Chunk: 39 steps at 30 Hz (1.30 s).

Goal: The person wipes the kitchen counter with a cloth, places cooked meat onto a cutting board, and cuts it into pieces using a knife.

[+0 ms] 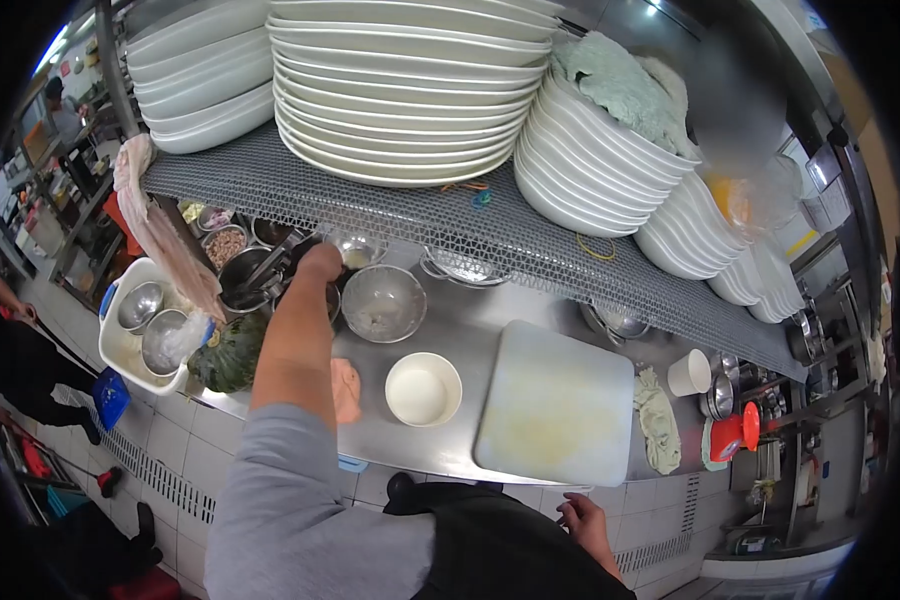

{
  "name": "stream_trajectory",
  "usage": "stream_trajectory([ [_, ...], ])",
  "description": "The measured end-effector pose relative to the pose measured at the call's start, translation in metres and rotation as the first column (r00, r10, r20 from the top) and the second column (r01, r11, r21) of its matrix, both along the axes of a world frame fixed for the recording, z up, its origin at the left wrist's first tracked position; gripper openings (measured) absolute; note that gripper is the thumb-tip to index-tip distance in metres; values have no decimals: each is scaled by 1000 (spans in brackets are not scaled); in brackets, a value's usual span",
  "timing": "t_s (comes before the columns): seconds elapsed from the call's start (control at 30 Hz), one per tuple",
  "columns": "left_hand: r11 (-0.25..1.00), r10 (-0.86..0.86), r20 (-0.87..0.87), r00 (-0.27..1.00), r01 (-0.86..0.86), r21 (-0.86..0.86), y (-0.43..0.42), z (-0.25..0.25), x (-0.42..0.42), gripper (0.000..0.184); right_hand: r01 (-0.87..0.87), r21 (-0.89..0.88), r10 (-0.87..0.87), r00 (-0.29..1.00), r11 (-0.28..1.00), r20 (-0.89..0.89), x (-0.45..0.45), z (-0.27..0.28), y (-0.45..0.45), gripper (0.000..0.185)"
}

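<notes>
My left hand point(318, 264) reaches far forward under the wire shelf, among metal bowls and pots. Its fingers point away from me and are hidden, so I cannot tell whether they grip anything. Just left of it, dark-handled utensils point(270, 262) lean in a metal pot point(240, 280). To its right sits a metal bowl point(358, 246), and nearer to me a clear bowl point(384, 304). A white round tub point(423, 389) stands on the steel counter in front of me. My right hand point(584, 522) hangs beside my body below the counter edge, loosely curled, fingers apart, holding nothing.
Stacked white plates point(410, 100) load the wire shelf point(370, 210) above the counter. A cutting board point(558, 405), a cloth point(658, 420) and a white cup point(690, 373) lie right. A green pumpkin point(228, 358) and white basin point(120, 345) stand left. Another person point(30, 350) stands far left.
</notes>
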<state>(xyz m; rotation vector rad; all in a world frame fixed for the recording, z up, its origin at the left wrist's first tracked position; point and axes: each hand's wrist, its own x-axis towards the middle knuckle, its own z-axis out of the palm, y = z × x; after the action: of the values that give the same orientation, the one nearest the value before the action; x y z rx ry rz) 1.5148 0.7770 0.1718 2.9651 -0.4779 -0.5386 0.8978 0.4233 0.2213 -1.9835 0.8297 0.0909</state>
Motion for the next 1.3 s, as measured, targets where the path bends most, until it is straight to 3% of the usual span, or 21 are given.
stream_trajectory([
  [0.03,1000,0,-3,1000,0,2,-1,2,-2,33,39,9,-39,999,999,-26,-4,1,1,27],
  [0.1,972,57,297,953,14,-234,4,9,-5,36,72,26,-71,996,997,-53,-6,2,3,27],
  [0.2,938,147,304,941,-35,-346,2,70,-57,33,-19,-43,16,998,999,-65,-17,-1,1,28],
  [0.27,947,141,338,930,-28,-319,3,102,-91,32,-101,-45,99,994,994,-52,-16,-21,-11,29],
  [0.33,871,213,295,932,-44,-490,5,113,-121,29,-172,-69,169,984,983,-51,-9,-28,-18,30],
  [0.5,810,263,375,889,8,-586,-6,74,-181,26,-446,-250,433,895,859,-110,26,-12,-25,31],
  [0.57,694,494,275,825,-184,-696,-8,59,-214,29,-449,-232,440,893,863,-91,35,-17,-35,31],
  [0.6,698,497,281,821,-185,-692,-5,54,-222,29,-440,-217,434,898,872,-74,40,-18,-37,31],
  [0.67,668,567,81,820,-399,-628,-4,41,-236,37,-408,-178,399,913,896,-82,48,-15,-36,30],
  [0.7,677,550,78,832,-389,-624,-3,33,-238,37,-367,-148,355,929,918,-99,49,-10,-37,29],
  [0.73,717,599,96,795,-479,-506,-4,26,-233,47,-328,-152,316,943,932,-101,51,-6,-36,29],
  [0.77,751,619,129,775,-535,-388,-14,21,-223,57,-406,-159,393,913,900,-109,51,-5,-34,30],
  [0.83,627,526,-316,790,-611,-483,-29,26,-197,69,-496,-235,479,869,836,-127,41,-7,-36,31],
  [0.87,508,510,-423,749,-659,-555,-25,-23,-168,71,-540,-291,521,841,790,-145,36,-10,-37,33],
  [0.9,345,492,-530,690,-714,-610,-35,-17,-172,51,-470,-305,451,882,828,-133,30,-10,-37,33],
  [0.97,108,349,-655,670,-723,-682,-32,-65,-141,33,-482,-253,461,876,839,-139,21,-9,-40,35],
  [1.03,-107,363,-640,677,-652,-750,-40,-53,-143,24,-412,-273,402,911,869,-97,7,-14,-55,34],
  [1.17,152,547,-406,732,-563,-812,-24,-10,-148,30,-257,-319,250,966,912,-62,-22,-42,-115,35],
  [1.27,114,626,-287,725,-449,-886,-7,29,-164,23,45,-390,-39,999,920,24,-21,-45,-187,38],
  [1.3,279,619,-157,769,-402,-872,16,29,-158,20,135,-466,-85,988,875,126,-15,-38,-209,39],
])
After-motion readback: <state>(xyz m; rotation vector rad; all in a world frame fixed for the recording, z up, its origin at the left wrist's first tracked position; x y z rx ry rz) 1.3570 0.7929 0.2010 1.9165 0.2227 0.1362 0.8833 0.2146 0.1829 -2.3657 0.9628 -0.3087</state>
